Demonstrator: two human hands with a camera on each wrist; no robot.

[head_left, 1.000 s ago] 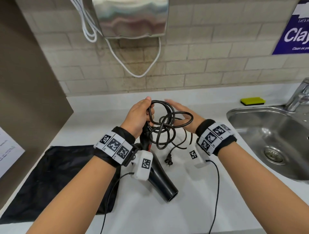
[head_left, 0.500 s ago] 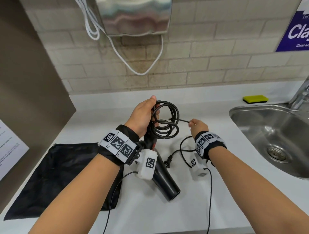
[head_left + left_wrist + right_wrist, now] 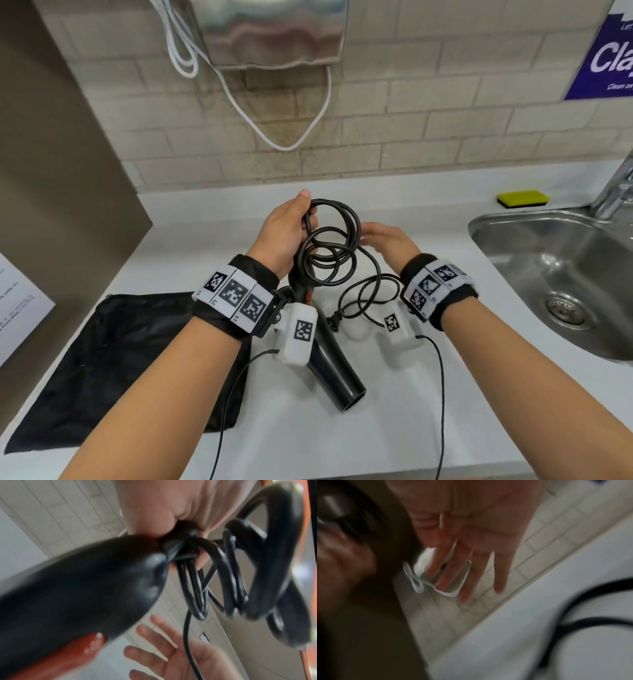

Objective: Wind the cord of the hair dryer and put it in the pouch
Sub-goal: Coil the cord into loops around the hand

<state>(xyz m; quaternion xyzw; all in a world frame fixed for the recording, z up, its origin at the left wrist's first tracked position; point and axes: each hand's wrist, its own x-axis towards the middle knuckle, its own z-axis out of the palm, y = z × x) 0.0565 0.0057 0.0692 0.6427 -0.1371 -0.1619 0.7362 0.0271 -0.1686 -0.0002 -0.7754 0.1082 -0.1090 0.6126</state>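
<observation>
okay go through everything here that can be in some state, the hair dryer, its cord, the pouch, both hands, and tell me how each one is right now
hair dryer: held up by its handle, nozzle down.
cord: partly coiled, tail and plug loose on the counter.
pouch: flat on the counter, nothing in it yet.
left hand: grips handle and coils.
right hand: fingers straight, cord running across the palm.

From my remote seat, the pouch [image 3: 113,359] lies flat at the countertop's [image 3: 428,394] front left corner. Just right of it the hair dryer [image 3: 337,373] points its barrel toward the front edge, its handle up in the left hand [image 3: 284,236]. The wound cord [image 3: 329,250] hangs from that hand, between it and the right hand [image 3: 390,240] (whose fingers are spread, probably touching nothing). Loose cord and the plug [image 3: 334,320] lie on the countertop below. The sink [image 3: 565,284] fills the right side, a sponge [image 3: 522,198] behind it by the back edge.
</observation>
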